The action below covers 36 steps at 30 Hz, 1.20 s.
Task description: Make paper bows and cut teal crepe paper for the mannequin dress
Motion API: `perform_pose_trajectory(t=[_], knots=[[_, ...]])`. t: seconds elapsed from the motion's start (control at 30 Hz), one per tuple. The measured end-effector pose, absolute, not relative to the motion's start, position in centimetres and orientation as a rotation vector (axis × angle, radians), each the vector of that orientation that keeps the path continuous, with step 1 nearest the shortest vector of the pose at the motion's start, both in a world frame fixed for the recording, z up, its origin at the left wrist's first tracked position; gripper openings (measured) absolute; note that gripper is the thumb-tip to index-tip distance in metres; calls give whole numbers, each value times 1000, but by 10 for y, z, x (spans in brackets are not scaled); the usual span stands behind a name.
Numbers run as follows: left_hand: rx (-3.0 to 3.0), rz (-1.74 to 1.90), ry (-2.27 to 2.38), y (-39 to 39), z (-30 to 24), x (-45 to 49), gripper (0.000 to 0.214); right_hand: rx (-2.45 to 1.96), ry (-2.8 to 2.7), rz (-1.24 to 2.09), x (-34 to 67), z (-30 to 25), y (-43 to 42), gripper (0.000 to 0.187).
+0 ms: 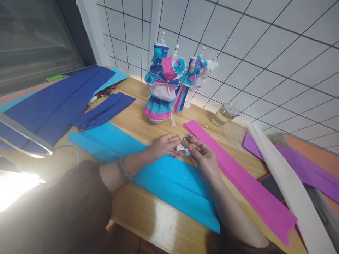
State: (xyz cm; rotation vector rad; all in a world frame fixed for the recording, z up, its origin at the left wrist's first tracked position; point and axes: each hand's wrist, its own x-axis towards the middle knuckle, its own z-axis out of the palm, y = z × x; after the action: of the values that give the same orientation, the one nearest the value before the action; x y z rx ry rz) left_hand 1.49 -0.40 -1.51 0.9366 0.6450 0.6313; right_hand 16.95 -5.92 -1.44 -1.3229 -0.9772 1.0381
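Observation:
Over the middle of the table, my right hand [205, 157] pinches the edge of a small pleated paper bow [182, 149] in light blue and white. My left hand [168, 145] is just left of the bow, fingers apart and stretched toward it. Its lower fingers pass close to or behind the bow; whether they touch it I cannot tell. Beyond my right fingertips lies a dark metal tool [188, 138] with a curved loop, partly hidden. Under my forearms spreads a bright blue crepe paper strip [169, 183] with tiny scraps on it.
Small dress forms in crepe paper dresses [161, 95] stand at the back, beside a bare white form [210, 67]. A glass of liquid [225, 114] is near the wall. Pink paper [238, 176], white paper [288, 183] and purple paper [309, 169] lie right, dark blue paper [58, 102] left.

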Motion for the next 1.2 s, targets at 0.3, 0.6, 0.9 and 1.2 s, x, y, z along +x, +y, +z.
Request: perform_pose_trajectory(t=[0.3,0.6,0.9,1.2], knots=[[1119,726,606,-4,-28,17,71,-1314,-983,1051,167,-13,-60,32],[1195,799,597,-4,-28,16,64,-1363,-1011,1102,168,-19,-59,36],[1360,950,577,-11,-26,16,52,-1275,-1131,1112,162,-19,-60,30],[1350,950,644,-13,-19,16,51,-1281,-1231,1028,158,-14,-63,27]])
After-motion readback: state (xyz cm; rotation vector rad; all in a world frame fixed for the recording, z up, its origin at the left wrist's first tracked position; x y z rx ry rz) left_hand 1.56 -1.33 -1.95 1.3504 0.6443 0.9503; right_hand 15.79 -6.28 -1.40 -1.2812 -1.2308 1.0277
